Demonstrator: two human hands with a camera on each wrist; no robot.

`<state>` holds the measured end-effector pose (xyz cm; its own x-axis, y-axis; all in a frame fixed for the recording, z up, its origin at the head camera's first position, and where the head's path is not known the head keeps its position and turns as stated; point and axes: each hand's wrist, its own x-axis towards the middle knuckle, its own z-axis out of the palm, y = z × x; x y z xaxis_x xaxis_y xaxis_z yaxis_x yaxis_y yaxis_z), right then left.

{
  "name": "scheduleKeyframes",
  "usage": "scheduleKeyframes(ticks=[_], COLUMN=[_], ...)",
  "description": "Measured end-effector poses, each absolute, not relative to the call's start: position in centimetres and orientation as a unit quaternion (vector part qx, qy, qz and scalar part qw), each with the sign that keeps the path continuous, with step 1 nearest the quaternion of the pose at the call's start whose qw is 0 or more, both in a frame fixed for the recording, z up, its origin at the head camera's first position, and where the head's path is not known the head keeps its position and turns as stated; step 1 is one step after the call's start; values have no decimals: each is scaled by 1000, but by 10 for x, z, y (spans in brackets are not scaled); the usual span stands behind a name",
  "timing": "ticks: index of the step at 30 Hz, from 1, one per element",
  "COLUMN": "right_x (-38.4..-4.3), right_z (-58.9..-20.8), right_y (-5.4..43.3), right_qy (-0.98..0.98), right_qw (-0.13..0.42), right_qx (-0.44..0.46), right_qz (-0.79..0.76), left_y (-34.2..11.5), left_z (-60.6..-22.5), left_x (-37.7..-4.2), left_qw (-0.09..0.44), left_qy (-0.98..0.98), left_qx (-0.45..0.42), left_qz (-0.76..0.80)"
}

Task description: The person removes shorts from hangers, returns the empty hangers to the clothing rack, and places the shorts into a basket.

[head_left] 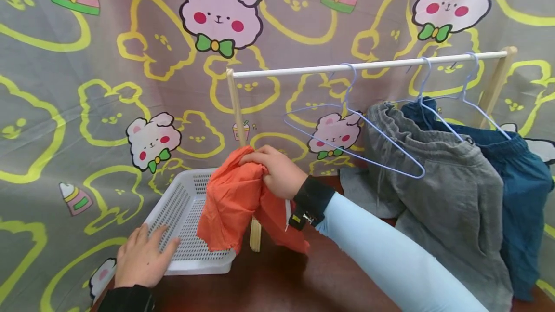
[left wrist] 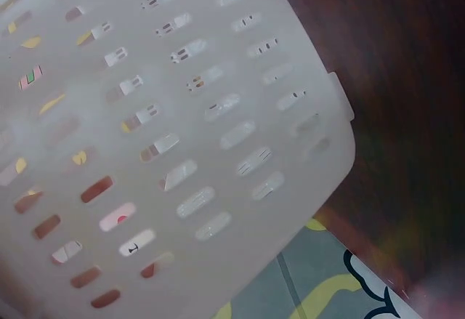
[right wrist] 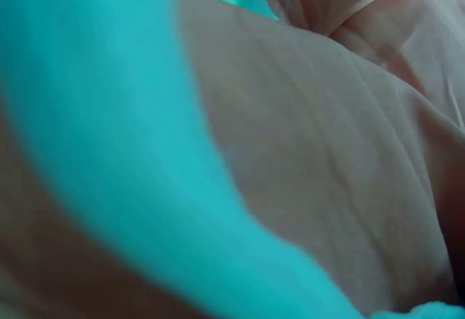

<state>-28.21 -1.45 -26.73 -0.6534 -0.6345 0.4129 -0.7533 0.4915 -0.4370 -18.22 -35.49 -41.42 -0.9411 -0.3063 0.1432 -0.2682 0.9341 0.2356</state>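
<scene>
My right hand (head_left: 279, 170) grips a bunched pair of orange shorts (head_left: 234, 201) at the top and holds them up over the right side of a white slotted basket (head_left: 173, 196). A white drawstring hangs from them near my wrist. In the right wrist view the shorts' cloth (right wrist: 312, 152) fills much of the frame, its colour washed out. My left hand (head_left: 143, 254) lies at the basket's near left rim, fingers spread and fairly straight. Close up in the left wrist view is the slotted basket side (left wrist: 182, 130); the left hand is out of that frame.
Right of the basket stands a rack with a white rail (head_left: 303, 68) and wooden posts. A bare lilac hanger (head_left: 381, 134) hangs on it, beside grey pants (head_left: 446, 196) and blue shorts (head_left: 529, 196) on hangers. A patterned curtain (head_left: 282, 28) backs the dark red tabletop (head_left: 277, 292).
</scene>
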Motion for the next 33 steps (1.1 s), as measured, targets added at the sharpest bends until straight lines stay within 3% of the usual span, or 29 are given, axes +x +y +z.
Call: scheduleKeyframes(ticks=[22, 27, 33], right_x=[-264, -262, -264], right_z=[-158, -158, -182], right_y=[-85, -99, -121], right_qy=[-823, -815, -817], right_qw=[135, 129, 113], right_qx=[426, 423, 415], right_qz=[350, 373, 385], left_y=[-353, -351, -349], left_z=[-412, -413, -418], left_x=[-184, -183, -179], left_qw=[83, 103, 125], left_qy=[-977, -976, -977], left_qx=[158, 160, 149], left_qz=[-112, -107, -90])
